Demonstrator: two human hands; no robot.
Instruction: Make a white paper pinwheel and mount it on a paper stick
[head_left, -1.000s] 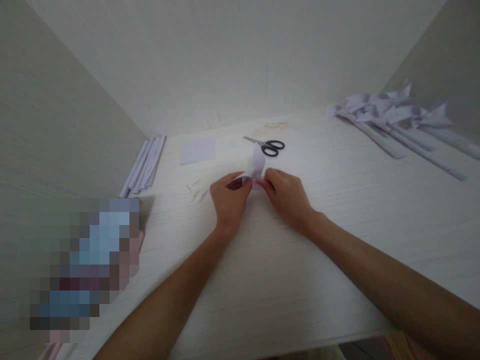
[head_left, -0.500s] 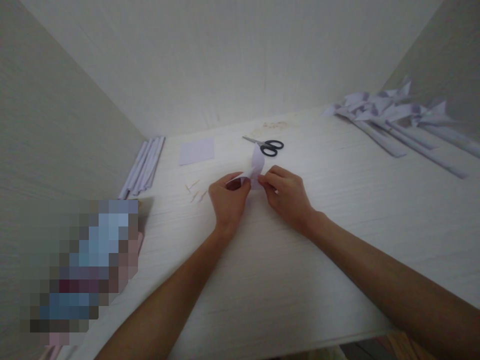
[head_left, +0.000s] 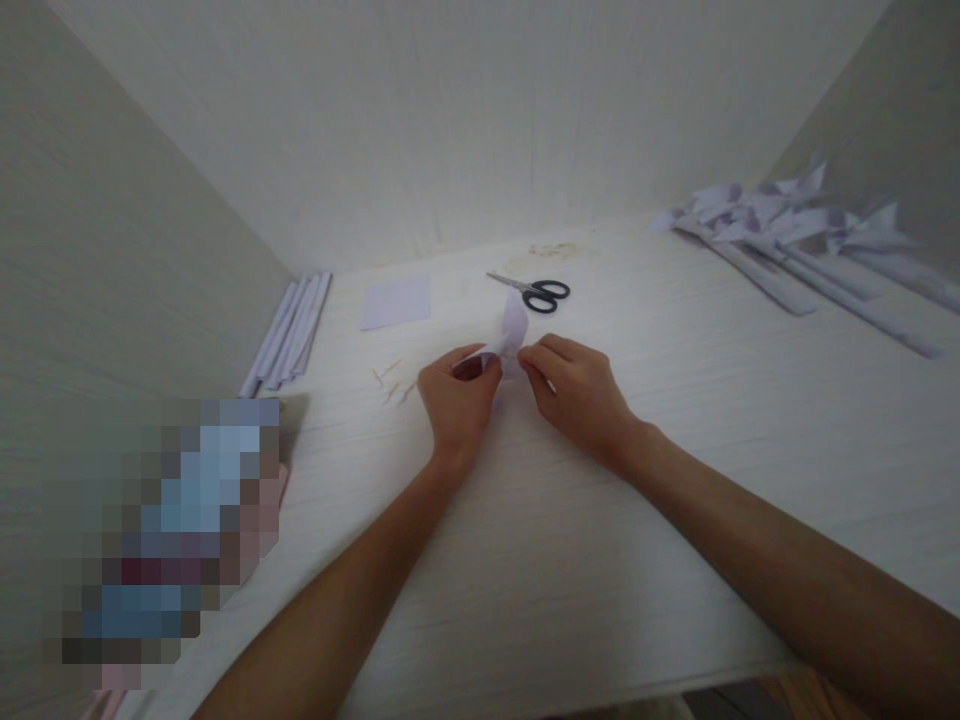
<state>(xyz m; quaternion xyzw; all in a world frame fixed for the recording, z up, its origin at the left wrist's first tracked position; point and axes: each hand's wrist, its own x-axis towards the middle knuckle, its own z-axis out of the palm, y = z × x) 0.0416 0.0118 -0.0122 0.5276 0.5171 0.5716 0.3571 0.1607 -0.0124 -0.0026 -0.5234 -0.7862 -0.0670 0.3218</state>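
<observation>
Overall, the head view is showing a pale, streaky desk [head_left: 540, 570] standing against light walls [head_left: 465, 120] at its back and sides. Near the desk's middle, a curled white paper [head_left: 515, 322] is sitting between the left hand [head_left: 460, 400] and the right hand [head_left: 576, 388]. The left is pinching it; the right is holding finger and thumb pressed together just beside it, anything between them being too small to tell. Scissors [head_left: 528, 288] are lying behind, toward the back edge; folded paper pieces [head_left: 780, 215] are crowding the far right corner.
</observation>
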